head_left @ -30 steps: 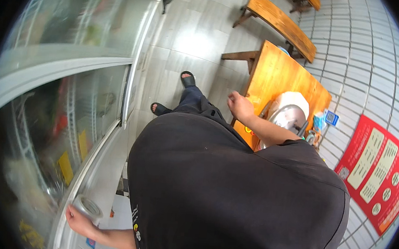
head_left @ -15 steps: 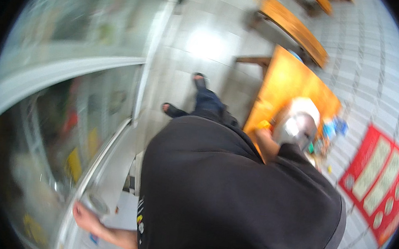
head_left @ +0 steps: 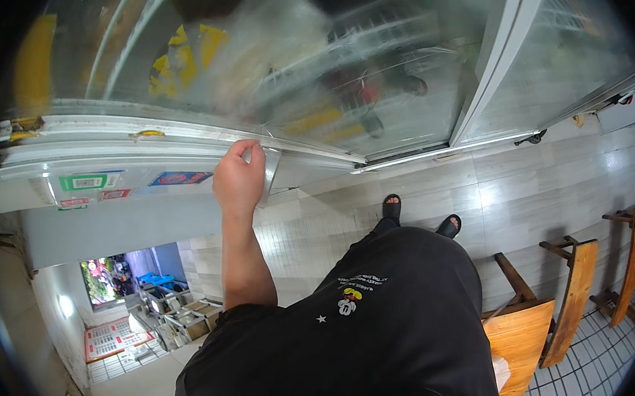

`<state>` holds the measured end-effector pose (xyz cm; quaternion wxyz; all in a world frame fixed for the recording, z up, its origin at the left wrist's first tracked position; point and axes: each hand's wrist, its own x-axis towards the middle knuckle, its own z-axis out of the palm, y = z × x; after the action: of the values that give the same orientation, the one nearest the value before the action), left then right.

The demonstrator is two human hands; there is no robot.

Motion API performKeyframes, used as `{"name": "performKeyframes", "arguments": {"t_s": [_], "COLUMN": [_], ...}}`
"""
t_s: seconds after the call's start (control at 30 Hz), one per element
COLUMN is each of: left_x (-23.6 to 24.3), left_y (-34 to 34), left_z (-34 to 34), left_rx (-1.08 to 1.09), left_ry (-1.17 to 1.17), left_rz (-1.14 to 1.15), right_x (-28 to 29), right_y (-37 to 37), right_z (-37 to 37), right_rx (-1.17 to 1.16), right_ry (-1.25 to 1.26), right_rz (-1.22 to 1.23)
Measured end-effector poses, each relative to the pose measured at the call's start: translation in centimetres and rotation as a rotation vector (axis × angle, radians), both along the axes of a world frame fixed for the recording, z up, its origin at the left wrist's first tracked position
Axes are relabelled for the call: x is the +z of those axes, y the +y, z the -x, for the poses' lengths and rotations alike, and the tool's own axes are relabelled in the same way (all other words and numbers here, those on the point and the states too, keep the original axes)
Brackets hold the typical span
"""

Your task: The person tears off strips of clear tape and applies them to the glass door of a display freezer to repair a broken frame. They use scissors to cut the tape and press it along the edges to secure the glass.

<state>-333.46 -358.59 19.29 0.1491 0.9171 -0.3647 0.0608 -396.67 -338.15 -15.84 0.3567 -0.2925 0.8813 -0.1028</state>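
My left hand (head_left: pixel 240 176) is raised at the white frame (head_left: pixel 189 132) along the bottom of a large glass panel (head_left: pixel 268 62). Its fingers are curled closed by the ledge. Whatever they hold, if anything, is hidden. A pale, see-through edge (head_left: pixel 270 171) shows just beside the knuckles. Below the frame, a clear holder with a green-bordered code card (head_left: pixel 87 181) and a blue and red card (head_left: pixel 181 179) hang left of my wrist. My right hand is out of sight.
At the lower right stands a wooden table (head_left: pixel 518 333), with wooden benches (head_left: pixel 571 304) beyond it. A lit screen (head_left: pixel 117 280) and several stools or chairs (head_left: pixel 176 317) are at the lower left. Grey tiles (head_left: pixel 435 199) cover the floor around my feet.
My view and body have turned left, toward the glass panel. The right hand and the shiny metal pot on the table have left view. My left hand is still at the frame.
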Motion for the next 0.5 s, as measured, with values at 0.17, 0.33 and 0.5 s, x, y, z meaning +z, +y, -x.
{"name": "performKeyframes", "arguments": {"t_s": [0.17, 0.33, 0.5], "left_x": [-0.4, -0.4, -0.6], "left_y": [0.1, -0.1, -0.4], "left_z": [0.6, 2.1, 2.9], "left_rx": [0.088, 0.129, 0.156], "left_ry": [-0.019, -0.088, -0.183], "left_rz": [-0.056, -0.097, -0.113], "right_x": [11.2, 23.2, 29.2], "right_y": [-17.3, -30.3, -33.1], "right_z": [-10.3, -25.7, -36.6], "right_rx": [0.412, 1.022, 1.397], "right_ry": [-0.662, -0.98, -1.03], "right_rz": [0.38, 0.213, 0.034]}}
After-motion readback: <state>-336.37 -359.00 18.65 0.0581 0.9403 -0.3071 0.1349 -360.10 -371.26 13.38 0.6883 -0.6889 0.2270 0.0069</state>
